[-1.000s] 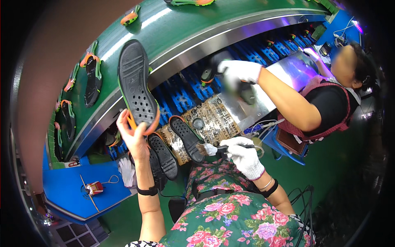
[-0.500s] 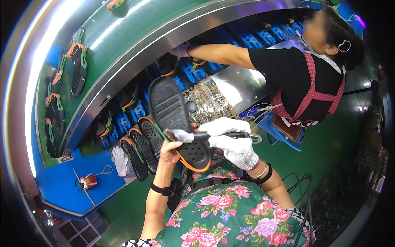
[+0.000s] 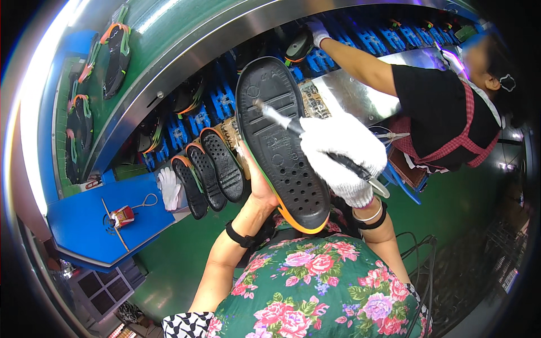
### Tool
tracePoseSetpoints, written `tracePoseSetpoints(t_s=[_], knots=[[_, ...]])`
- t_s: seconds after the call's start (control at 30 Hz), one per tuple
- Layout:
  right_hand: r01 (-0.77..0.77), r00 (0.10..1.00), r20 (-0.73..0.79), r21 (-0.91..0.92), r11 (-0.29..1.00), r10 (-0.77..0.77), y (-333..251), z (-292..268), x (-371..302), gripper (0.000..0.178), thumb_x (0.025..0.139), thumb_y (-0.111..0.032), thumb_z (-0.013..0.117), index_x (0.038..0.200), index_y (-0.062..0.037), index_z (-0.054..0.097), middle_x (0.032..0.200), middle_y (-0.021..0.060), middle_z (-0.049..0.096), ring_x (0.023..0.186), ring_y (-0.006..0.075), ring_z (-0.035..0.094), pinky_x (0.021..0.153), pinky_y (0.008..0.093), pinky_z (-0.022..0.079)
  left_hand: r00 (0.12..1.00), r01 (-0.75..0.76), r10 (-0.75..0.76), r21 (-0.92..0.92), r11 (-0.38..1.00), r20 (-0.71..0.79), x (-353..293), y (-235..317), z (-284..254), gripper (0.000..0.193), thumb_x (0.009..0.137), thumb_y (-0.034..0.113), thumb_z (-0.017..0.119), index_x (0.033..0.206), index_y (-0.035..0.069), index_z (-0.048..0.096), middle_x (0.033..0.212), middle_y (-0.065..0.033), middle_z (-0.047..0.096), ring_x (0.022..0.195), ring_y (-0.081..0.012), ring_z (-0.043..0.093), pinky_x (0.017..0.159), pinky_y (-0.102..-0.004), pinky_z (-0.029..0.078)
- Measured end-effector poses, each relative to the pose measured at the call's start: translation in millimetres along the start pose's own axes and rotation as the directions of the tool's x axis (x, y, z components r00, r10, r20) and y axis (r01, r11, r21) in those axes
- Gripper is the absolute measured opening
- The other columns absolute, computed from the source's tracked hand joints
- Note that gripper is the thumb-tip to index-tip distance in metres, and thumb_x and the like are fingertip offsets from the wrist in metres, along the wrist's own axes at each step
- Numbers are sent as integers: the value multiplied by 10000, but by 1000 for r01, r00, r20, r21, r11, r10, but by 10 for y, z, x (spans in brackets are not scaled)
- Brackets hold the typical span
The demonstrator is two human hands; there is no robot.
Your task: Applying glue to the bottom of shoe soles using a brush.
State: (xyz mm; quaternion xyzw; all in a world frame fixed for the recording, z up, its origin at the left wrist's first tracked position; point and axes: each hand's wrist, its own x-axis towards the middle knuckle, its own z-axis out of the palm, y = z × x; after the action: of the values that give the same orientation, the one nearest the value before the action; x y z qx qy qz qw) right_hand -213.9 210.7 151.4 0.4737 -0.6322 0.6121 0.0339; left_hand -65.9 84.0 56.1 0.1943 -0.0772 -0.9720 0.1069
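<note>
My bare left hand (image 3: 259, 183) grips a black shoe sole (image 3: 280, 143) with an orange and green rim by its left edge; most of the fingers are hidden beneath it. The sole's inner face is turned up, with ridges at the far part and round holes at the near part. In a white knit glove, my right hand (image 3: 341, 155) is closed around a slim brush (image 3: 276, 118) with a tube at its back end. Its tip lies over the sole's far left part; whether it touches cannot be told.
Three more soles (image 3: 222, 163) lie side by side at the left, near a white glove (image 3: 168, 188) and a blue table (image 3: 84, 225). A conveyor with blue holders (image 3: 222, 101) runs behind. At the right, a co-worker's gloved hand (image 3: 317, 31) reaches to a sole (image 3: 299, 46).
The held sole has come closer to the camera and moved right. My right hand has carried the brush from its near part to its far part. The co-worker's hand has shifted right.
</note>
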Motion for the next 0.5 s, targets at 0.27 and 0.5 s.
tracePoseSetpoints(t_s=[0.27, 0.5], knots=[[131, 990, 102, -367, 921, -100, 85, 70, -107, 400, 791, -15, 783, 1189, -57, 766, 1175, 131, 765, 992, 282, 735, 848, 382, 575, 987, 132, -60, 531, 837, -151, -64, -273, 47, 1139, 854, 970, 207, 1645, 156, 303, 1633, -95, 412, 1469, -311, 428, 1229, -497, 329], [-108, 987, -125, -77, 991, 97, 95, 8, -180, 148, 794, 71, 762, 930, 13, 762, 929, 161, 762, 833, 247, 731, 747, 339, 576, 981, 189, -149, 435, 880, -125, -26, -273, -7, 1165, 852, 966, 132, 1641, 127, 305, 1637, -126, 407, 1496, -309, 408, 1238, -497, 331]])
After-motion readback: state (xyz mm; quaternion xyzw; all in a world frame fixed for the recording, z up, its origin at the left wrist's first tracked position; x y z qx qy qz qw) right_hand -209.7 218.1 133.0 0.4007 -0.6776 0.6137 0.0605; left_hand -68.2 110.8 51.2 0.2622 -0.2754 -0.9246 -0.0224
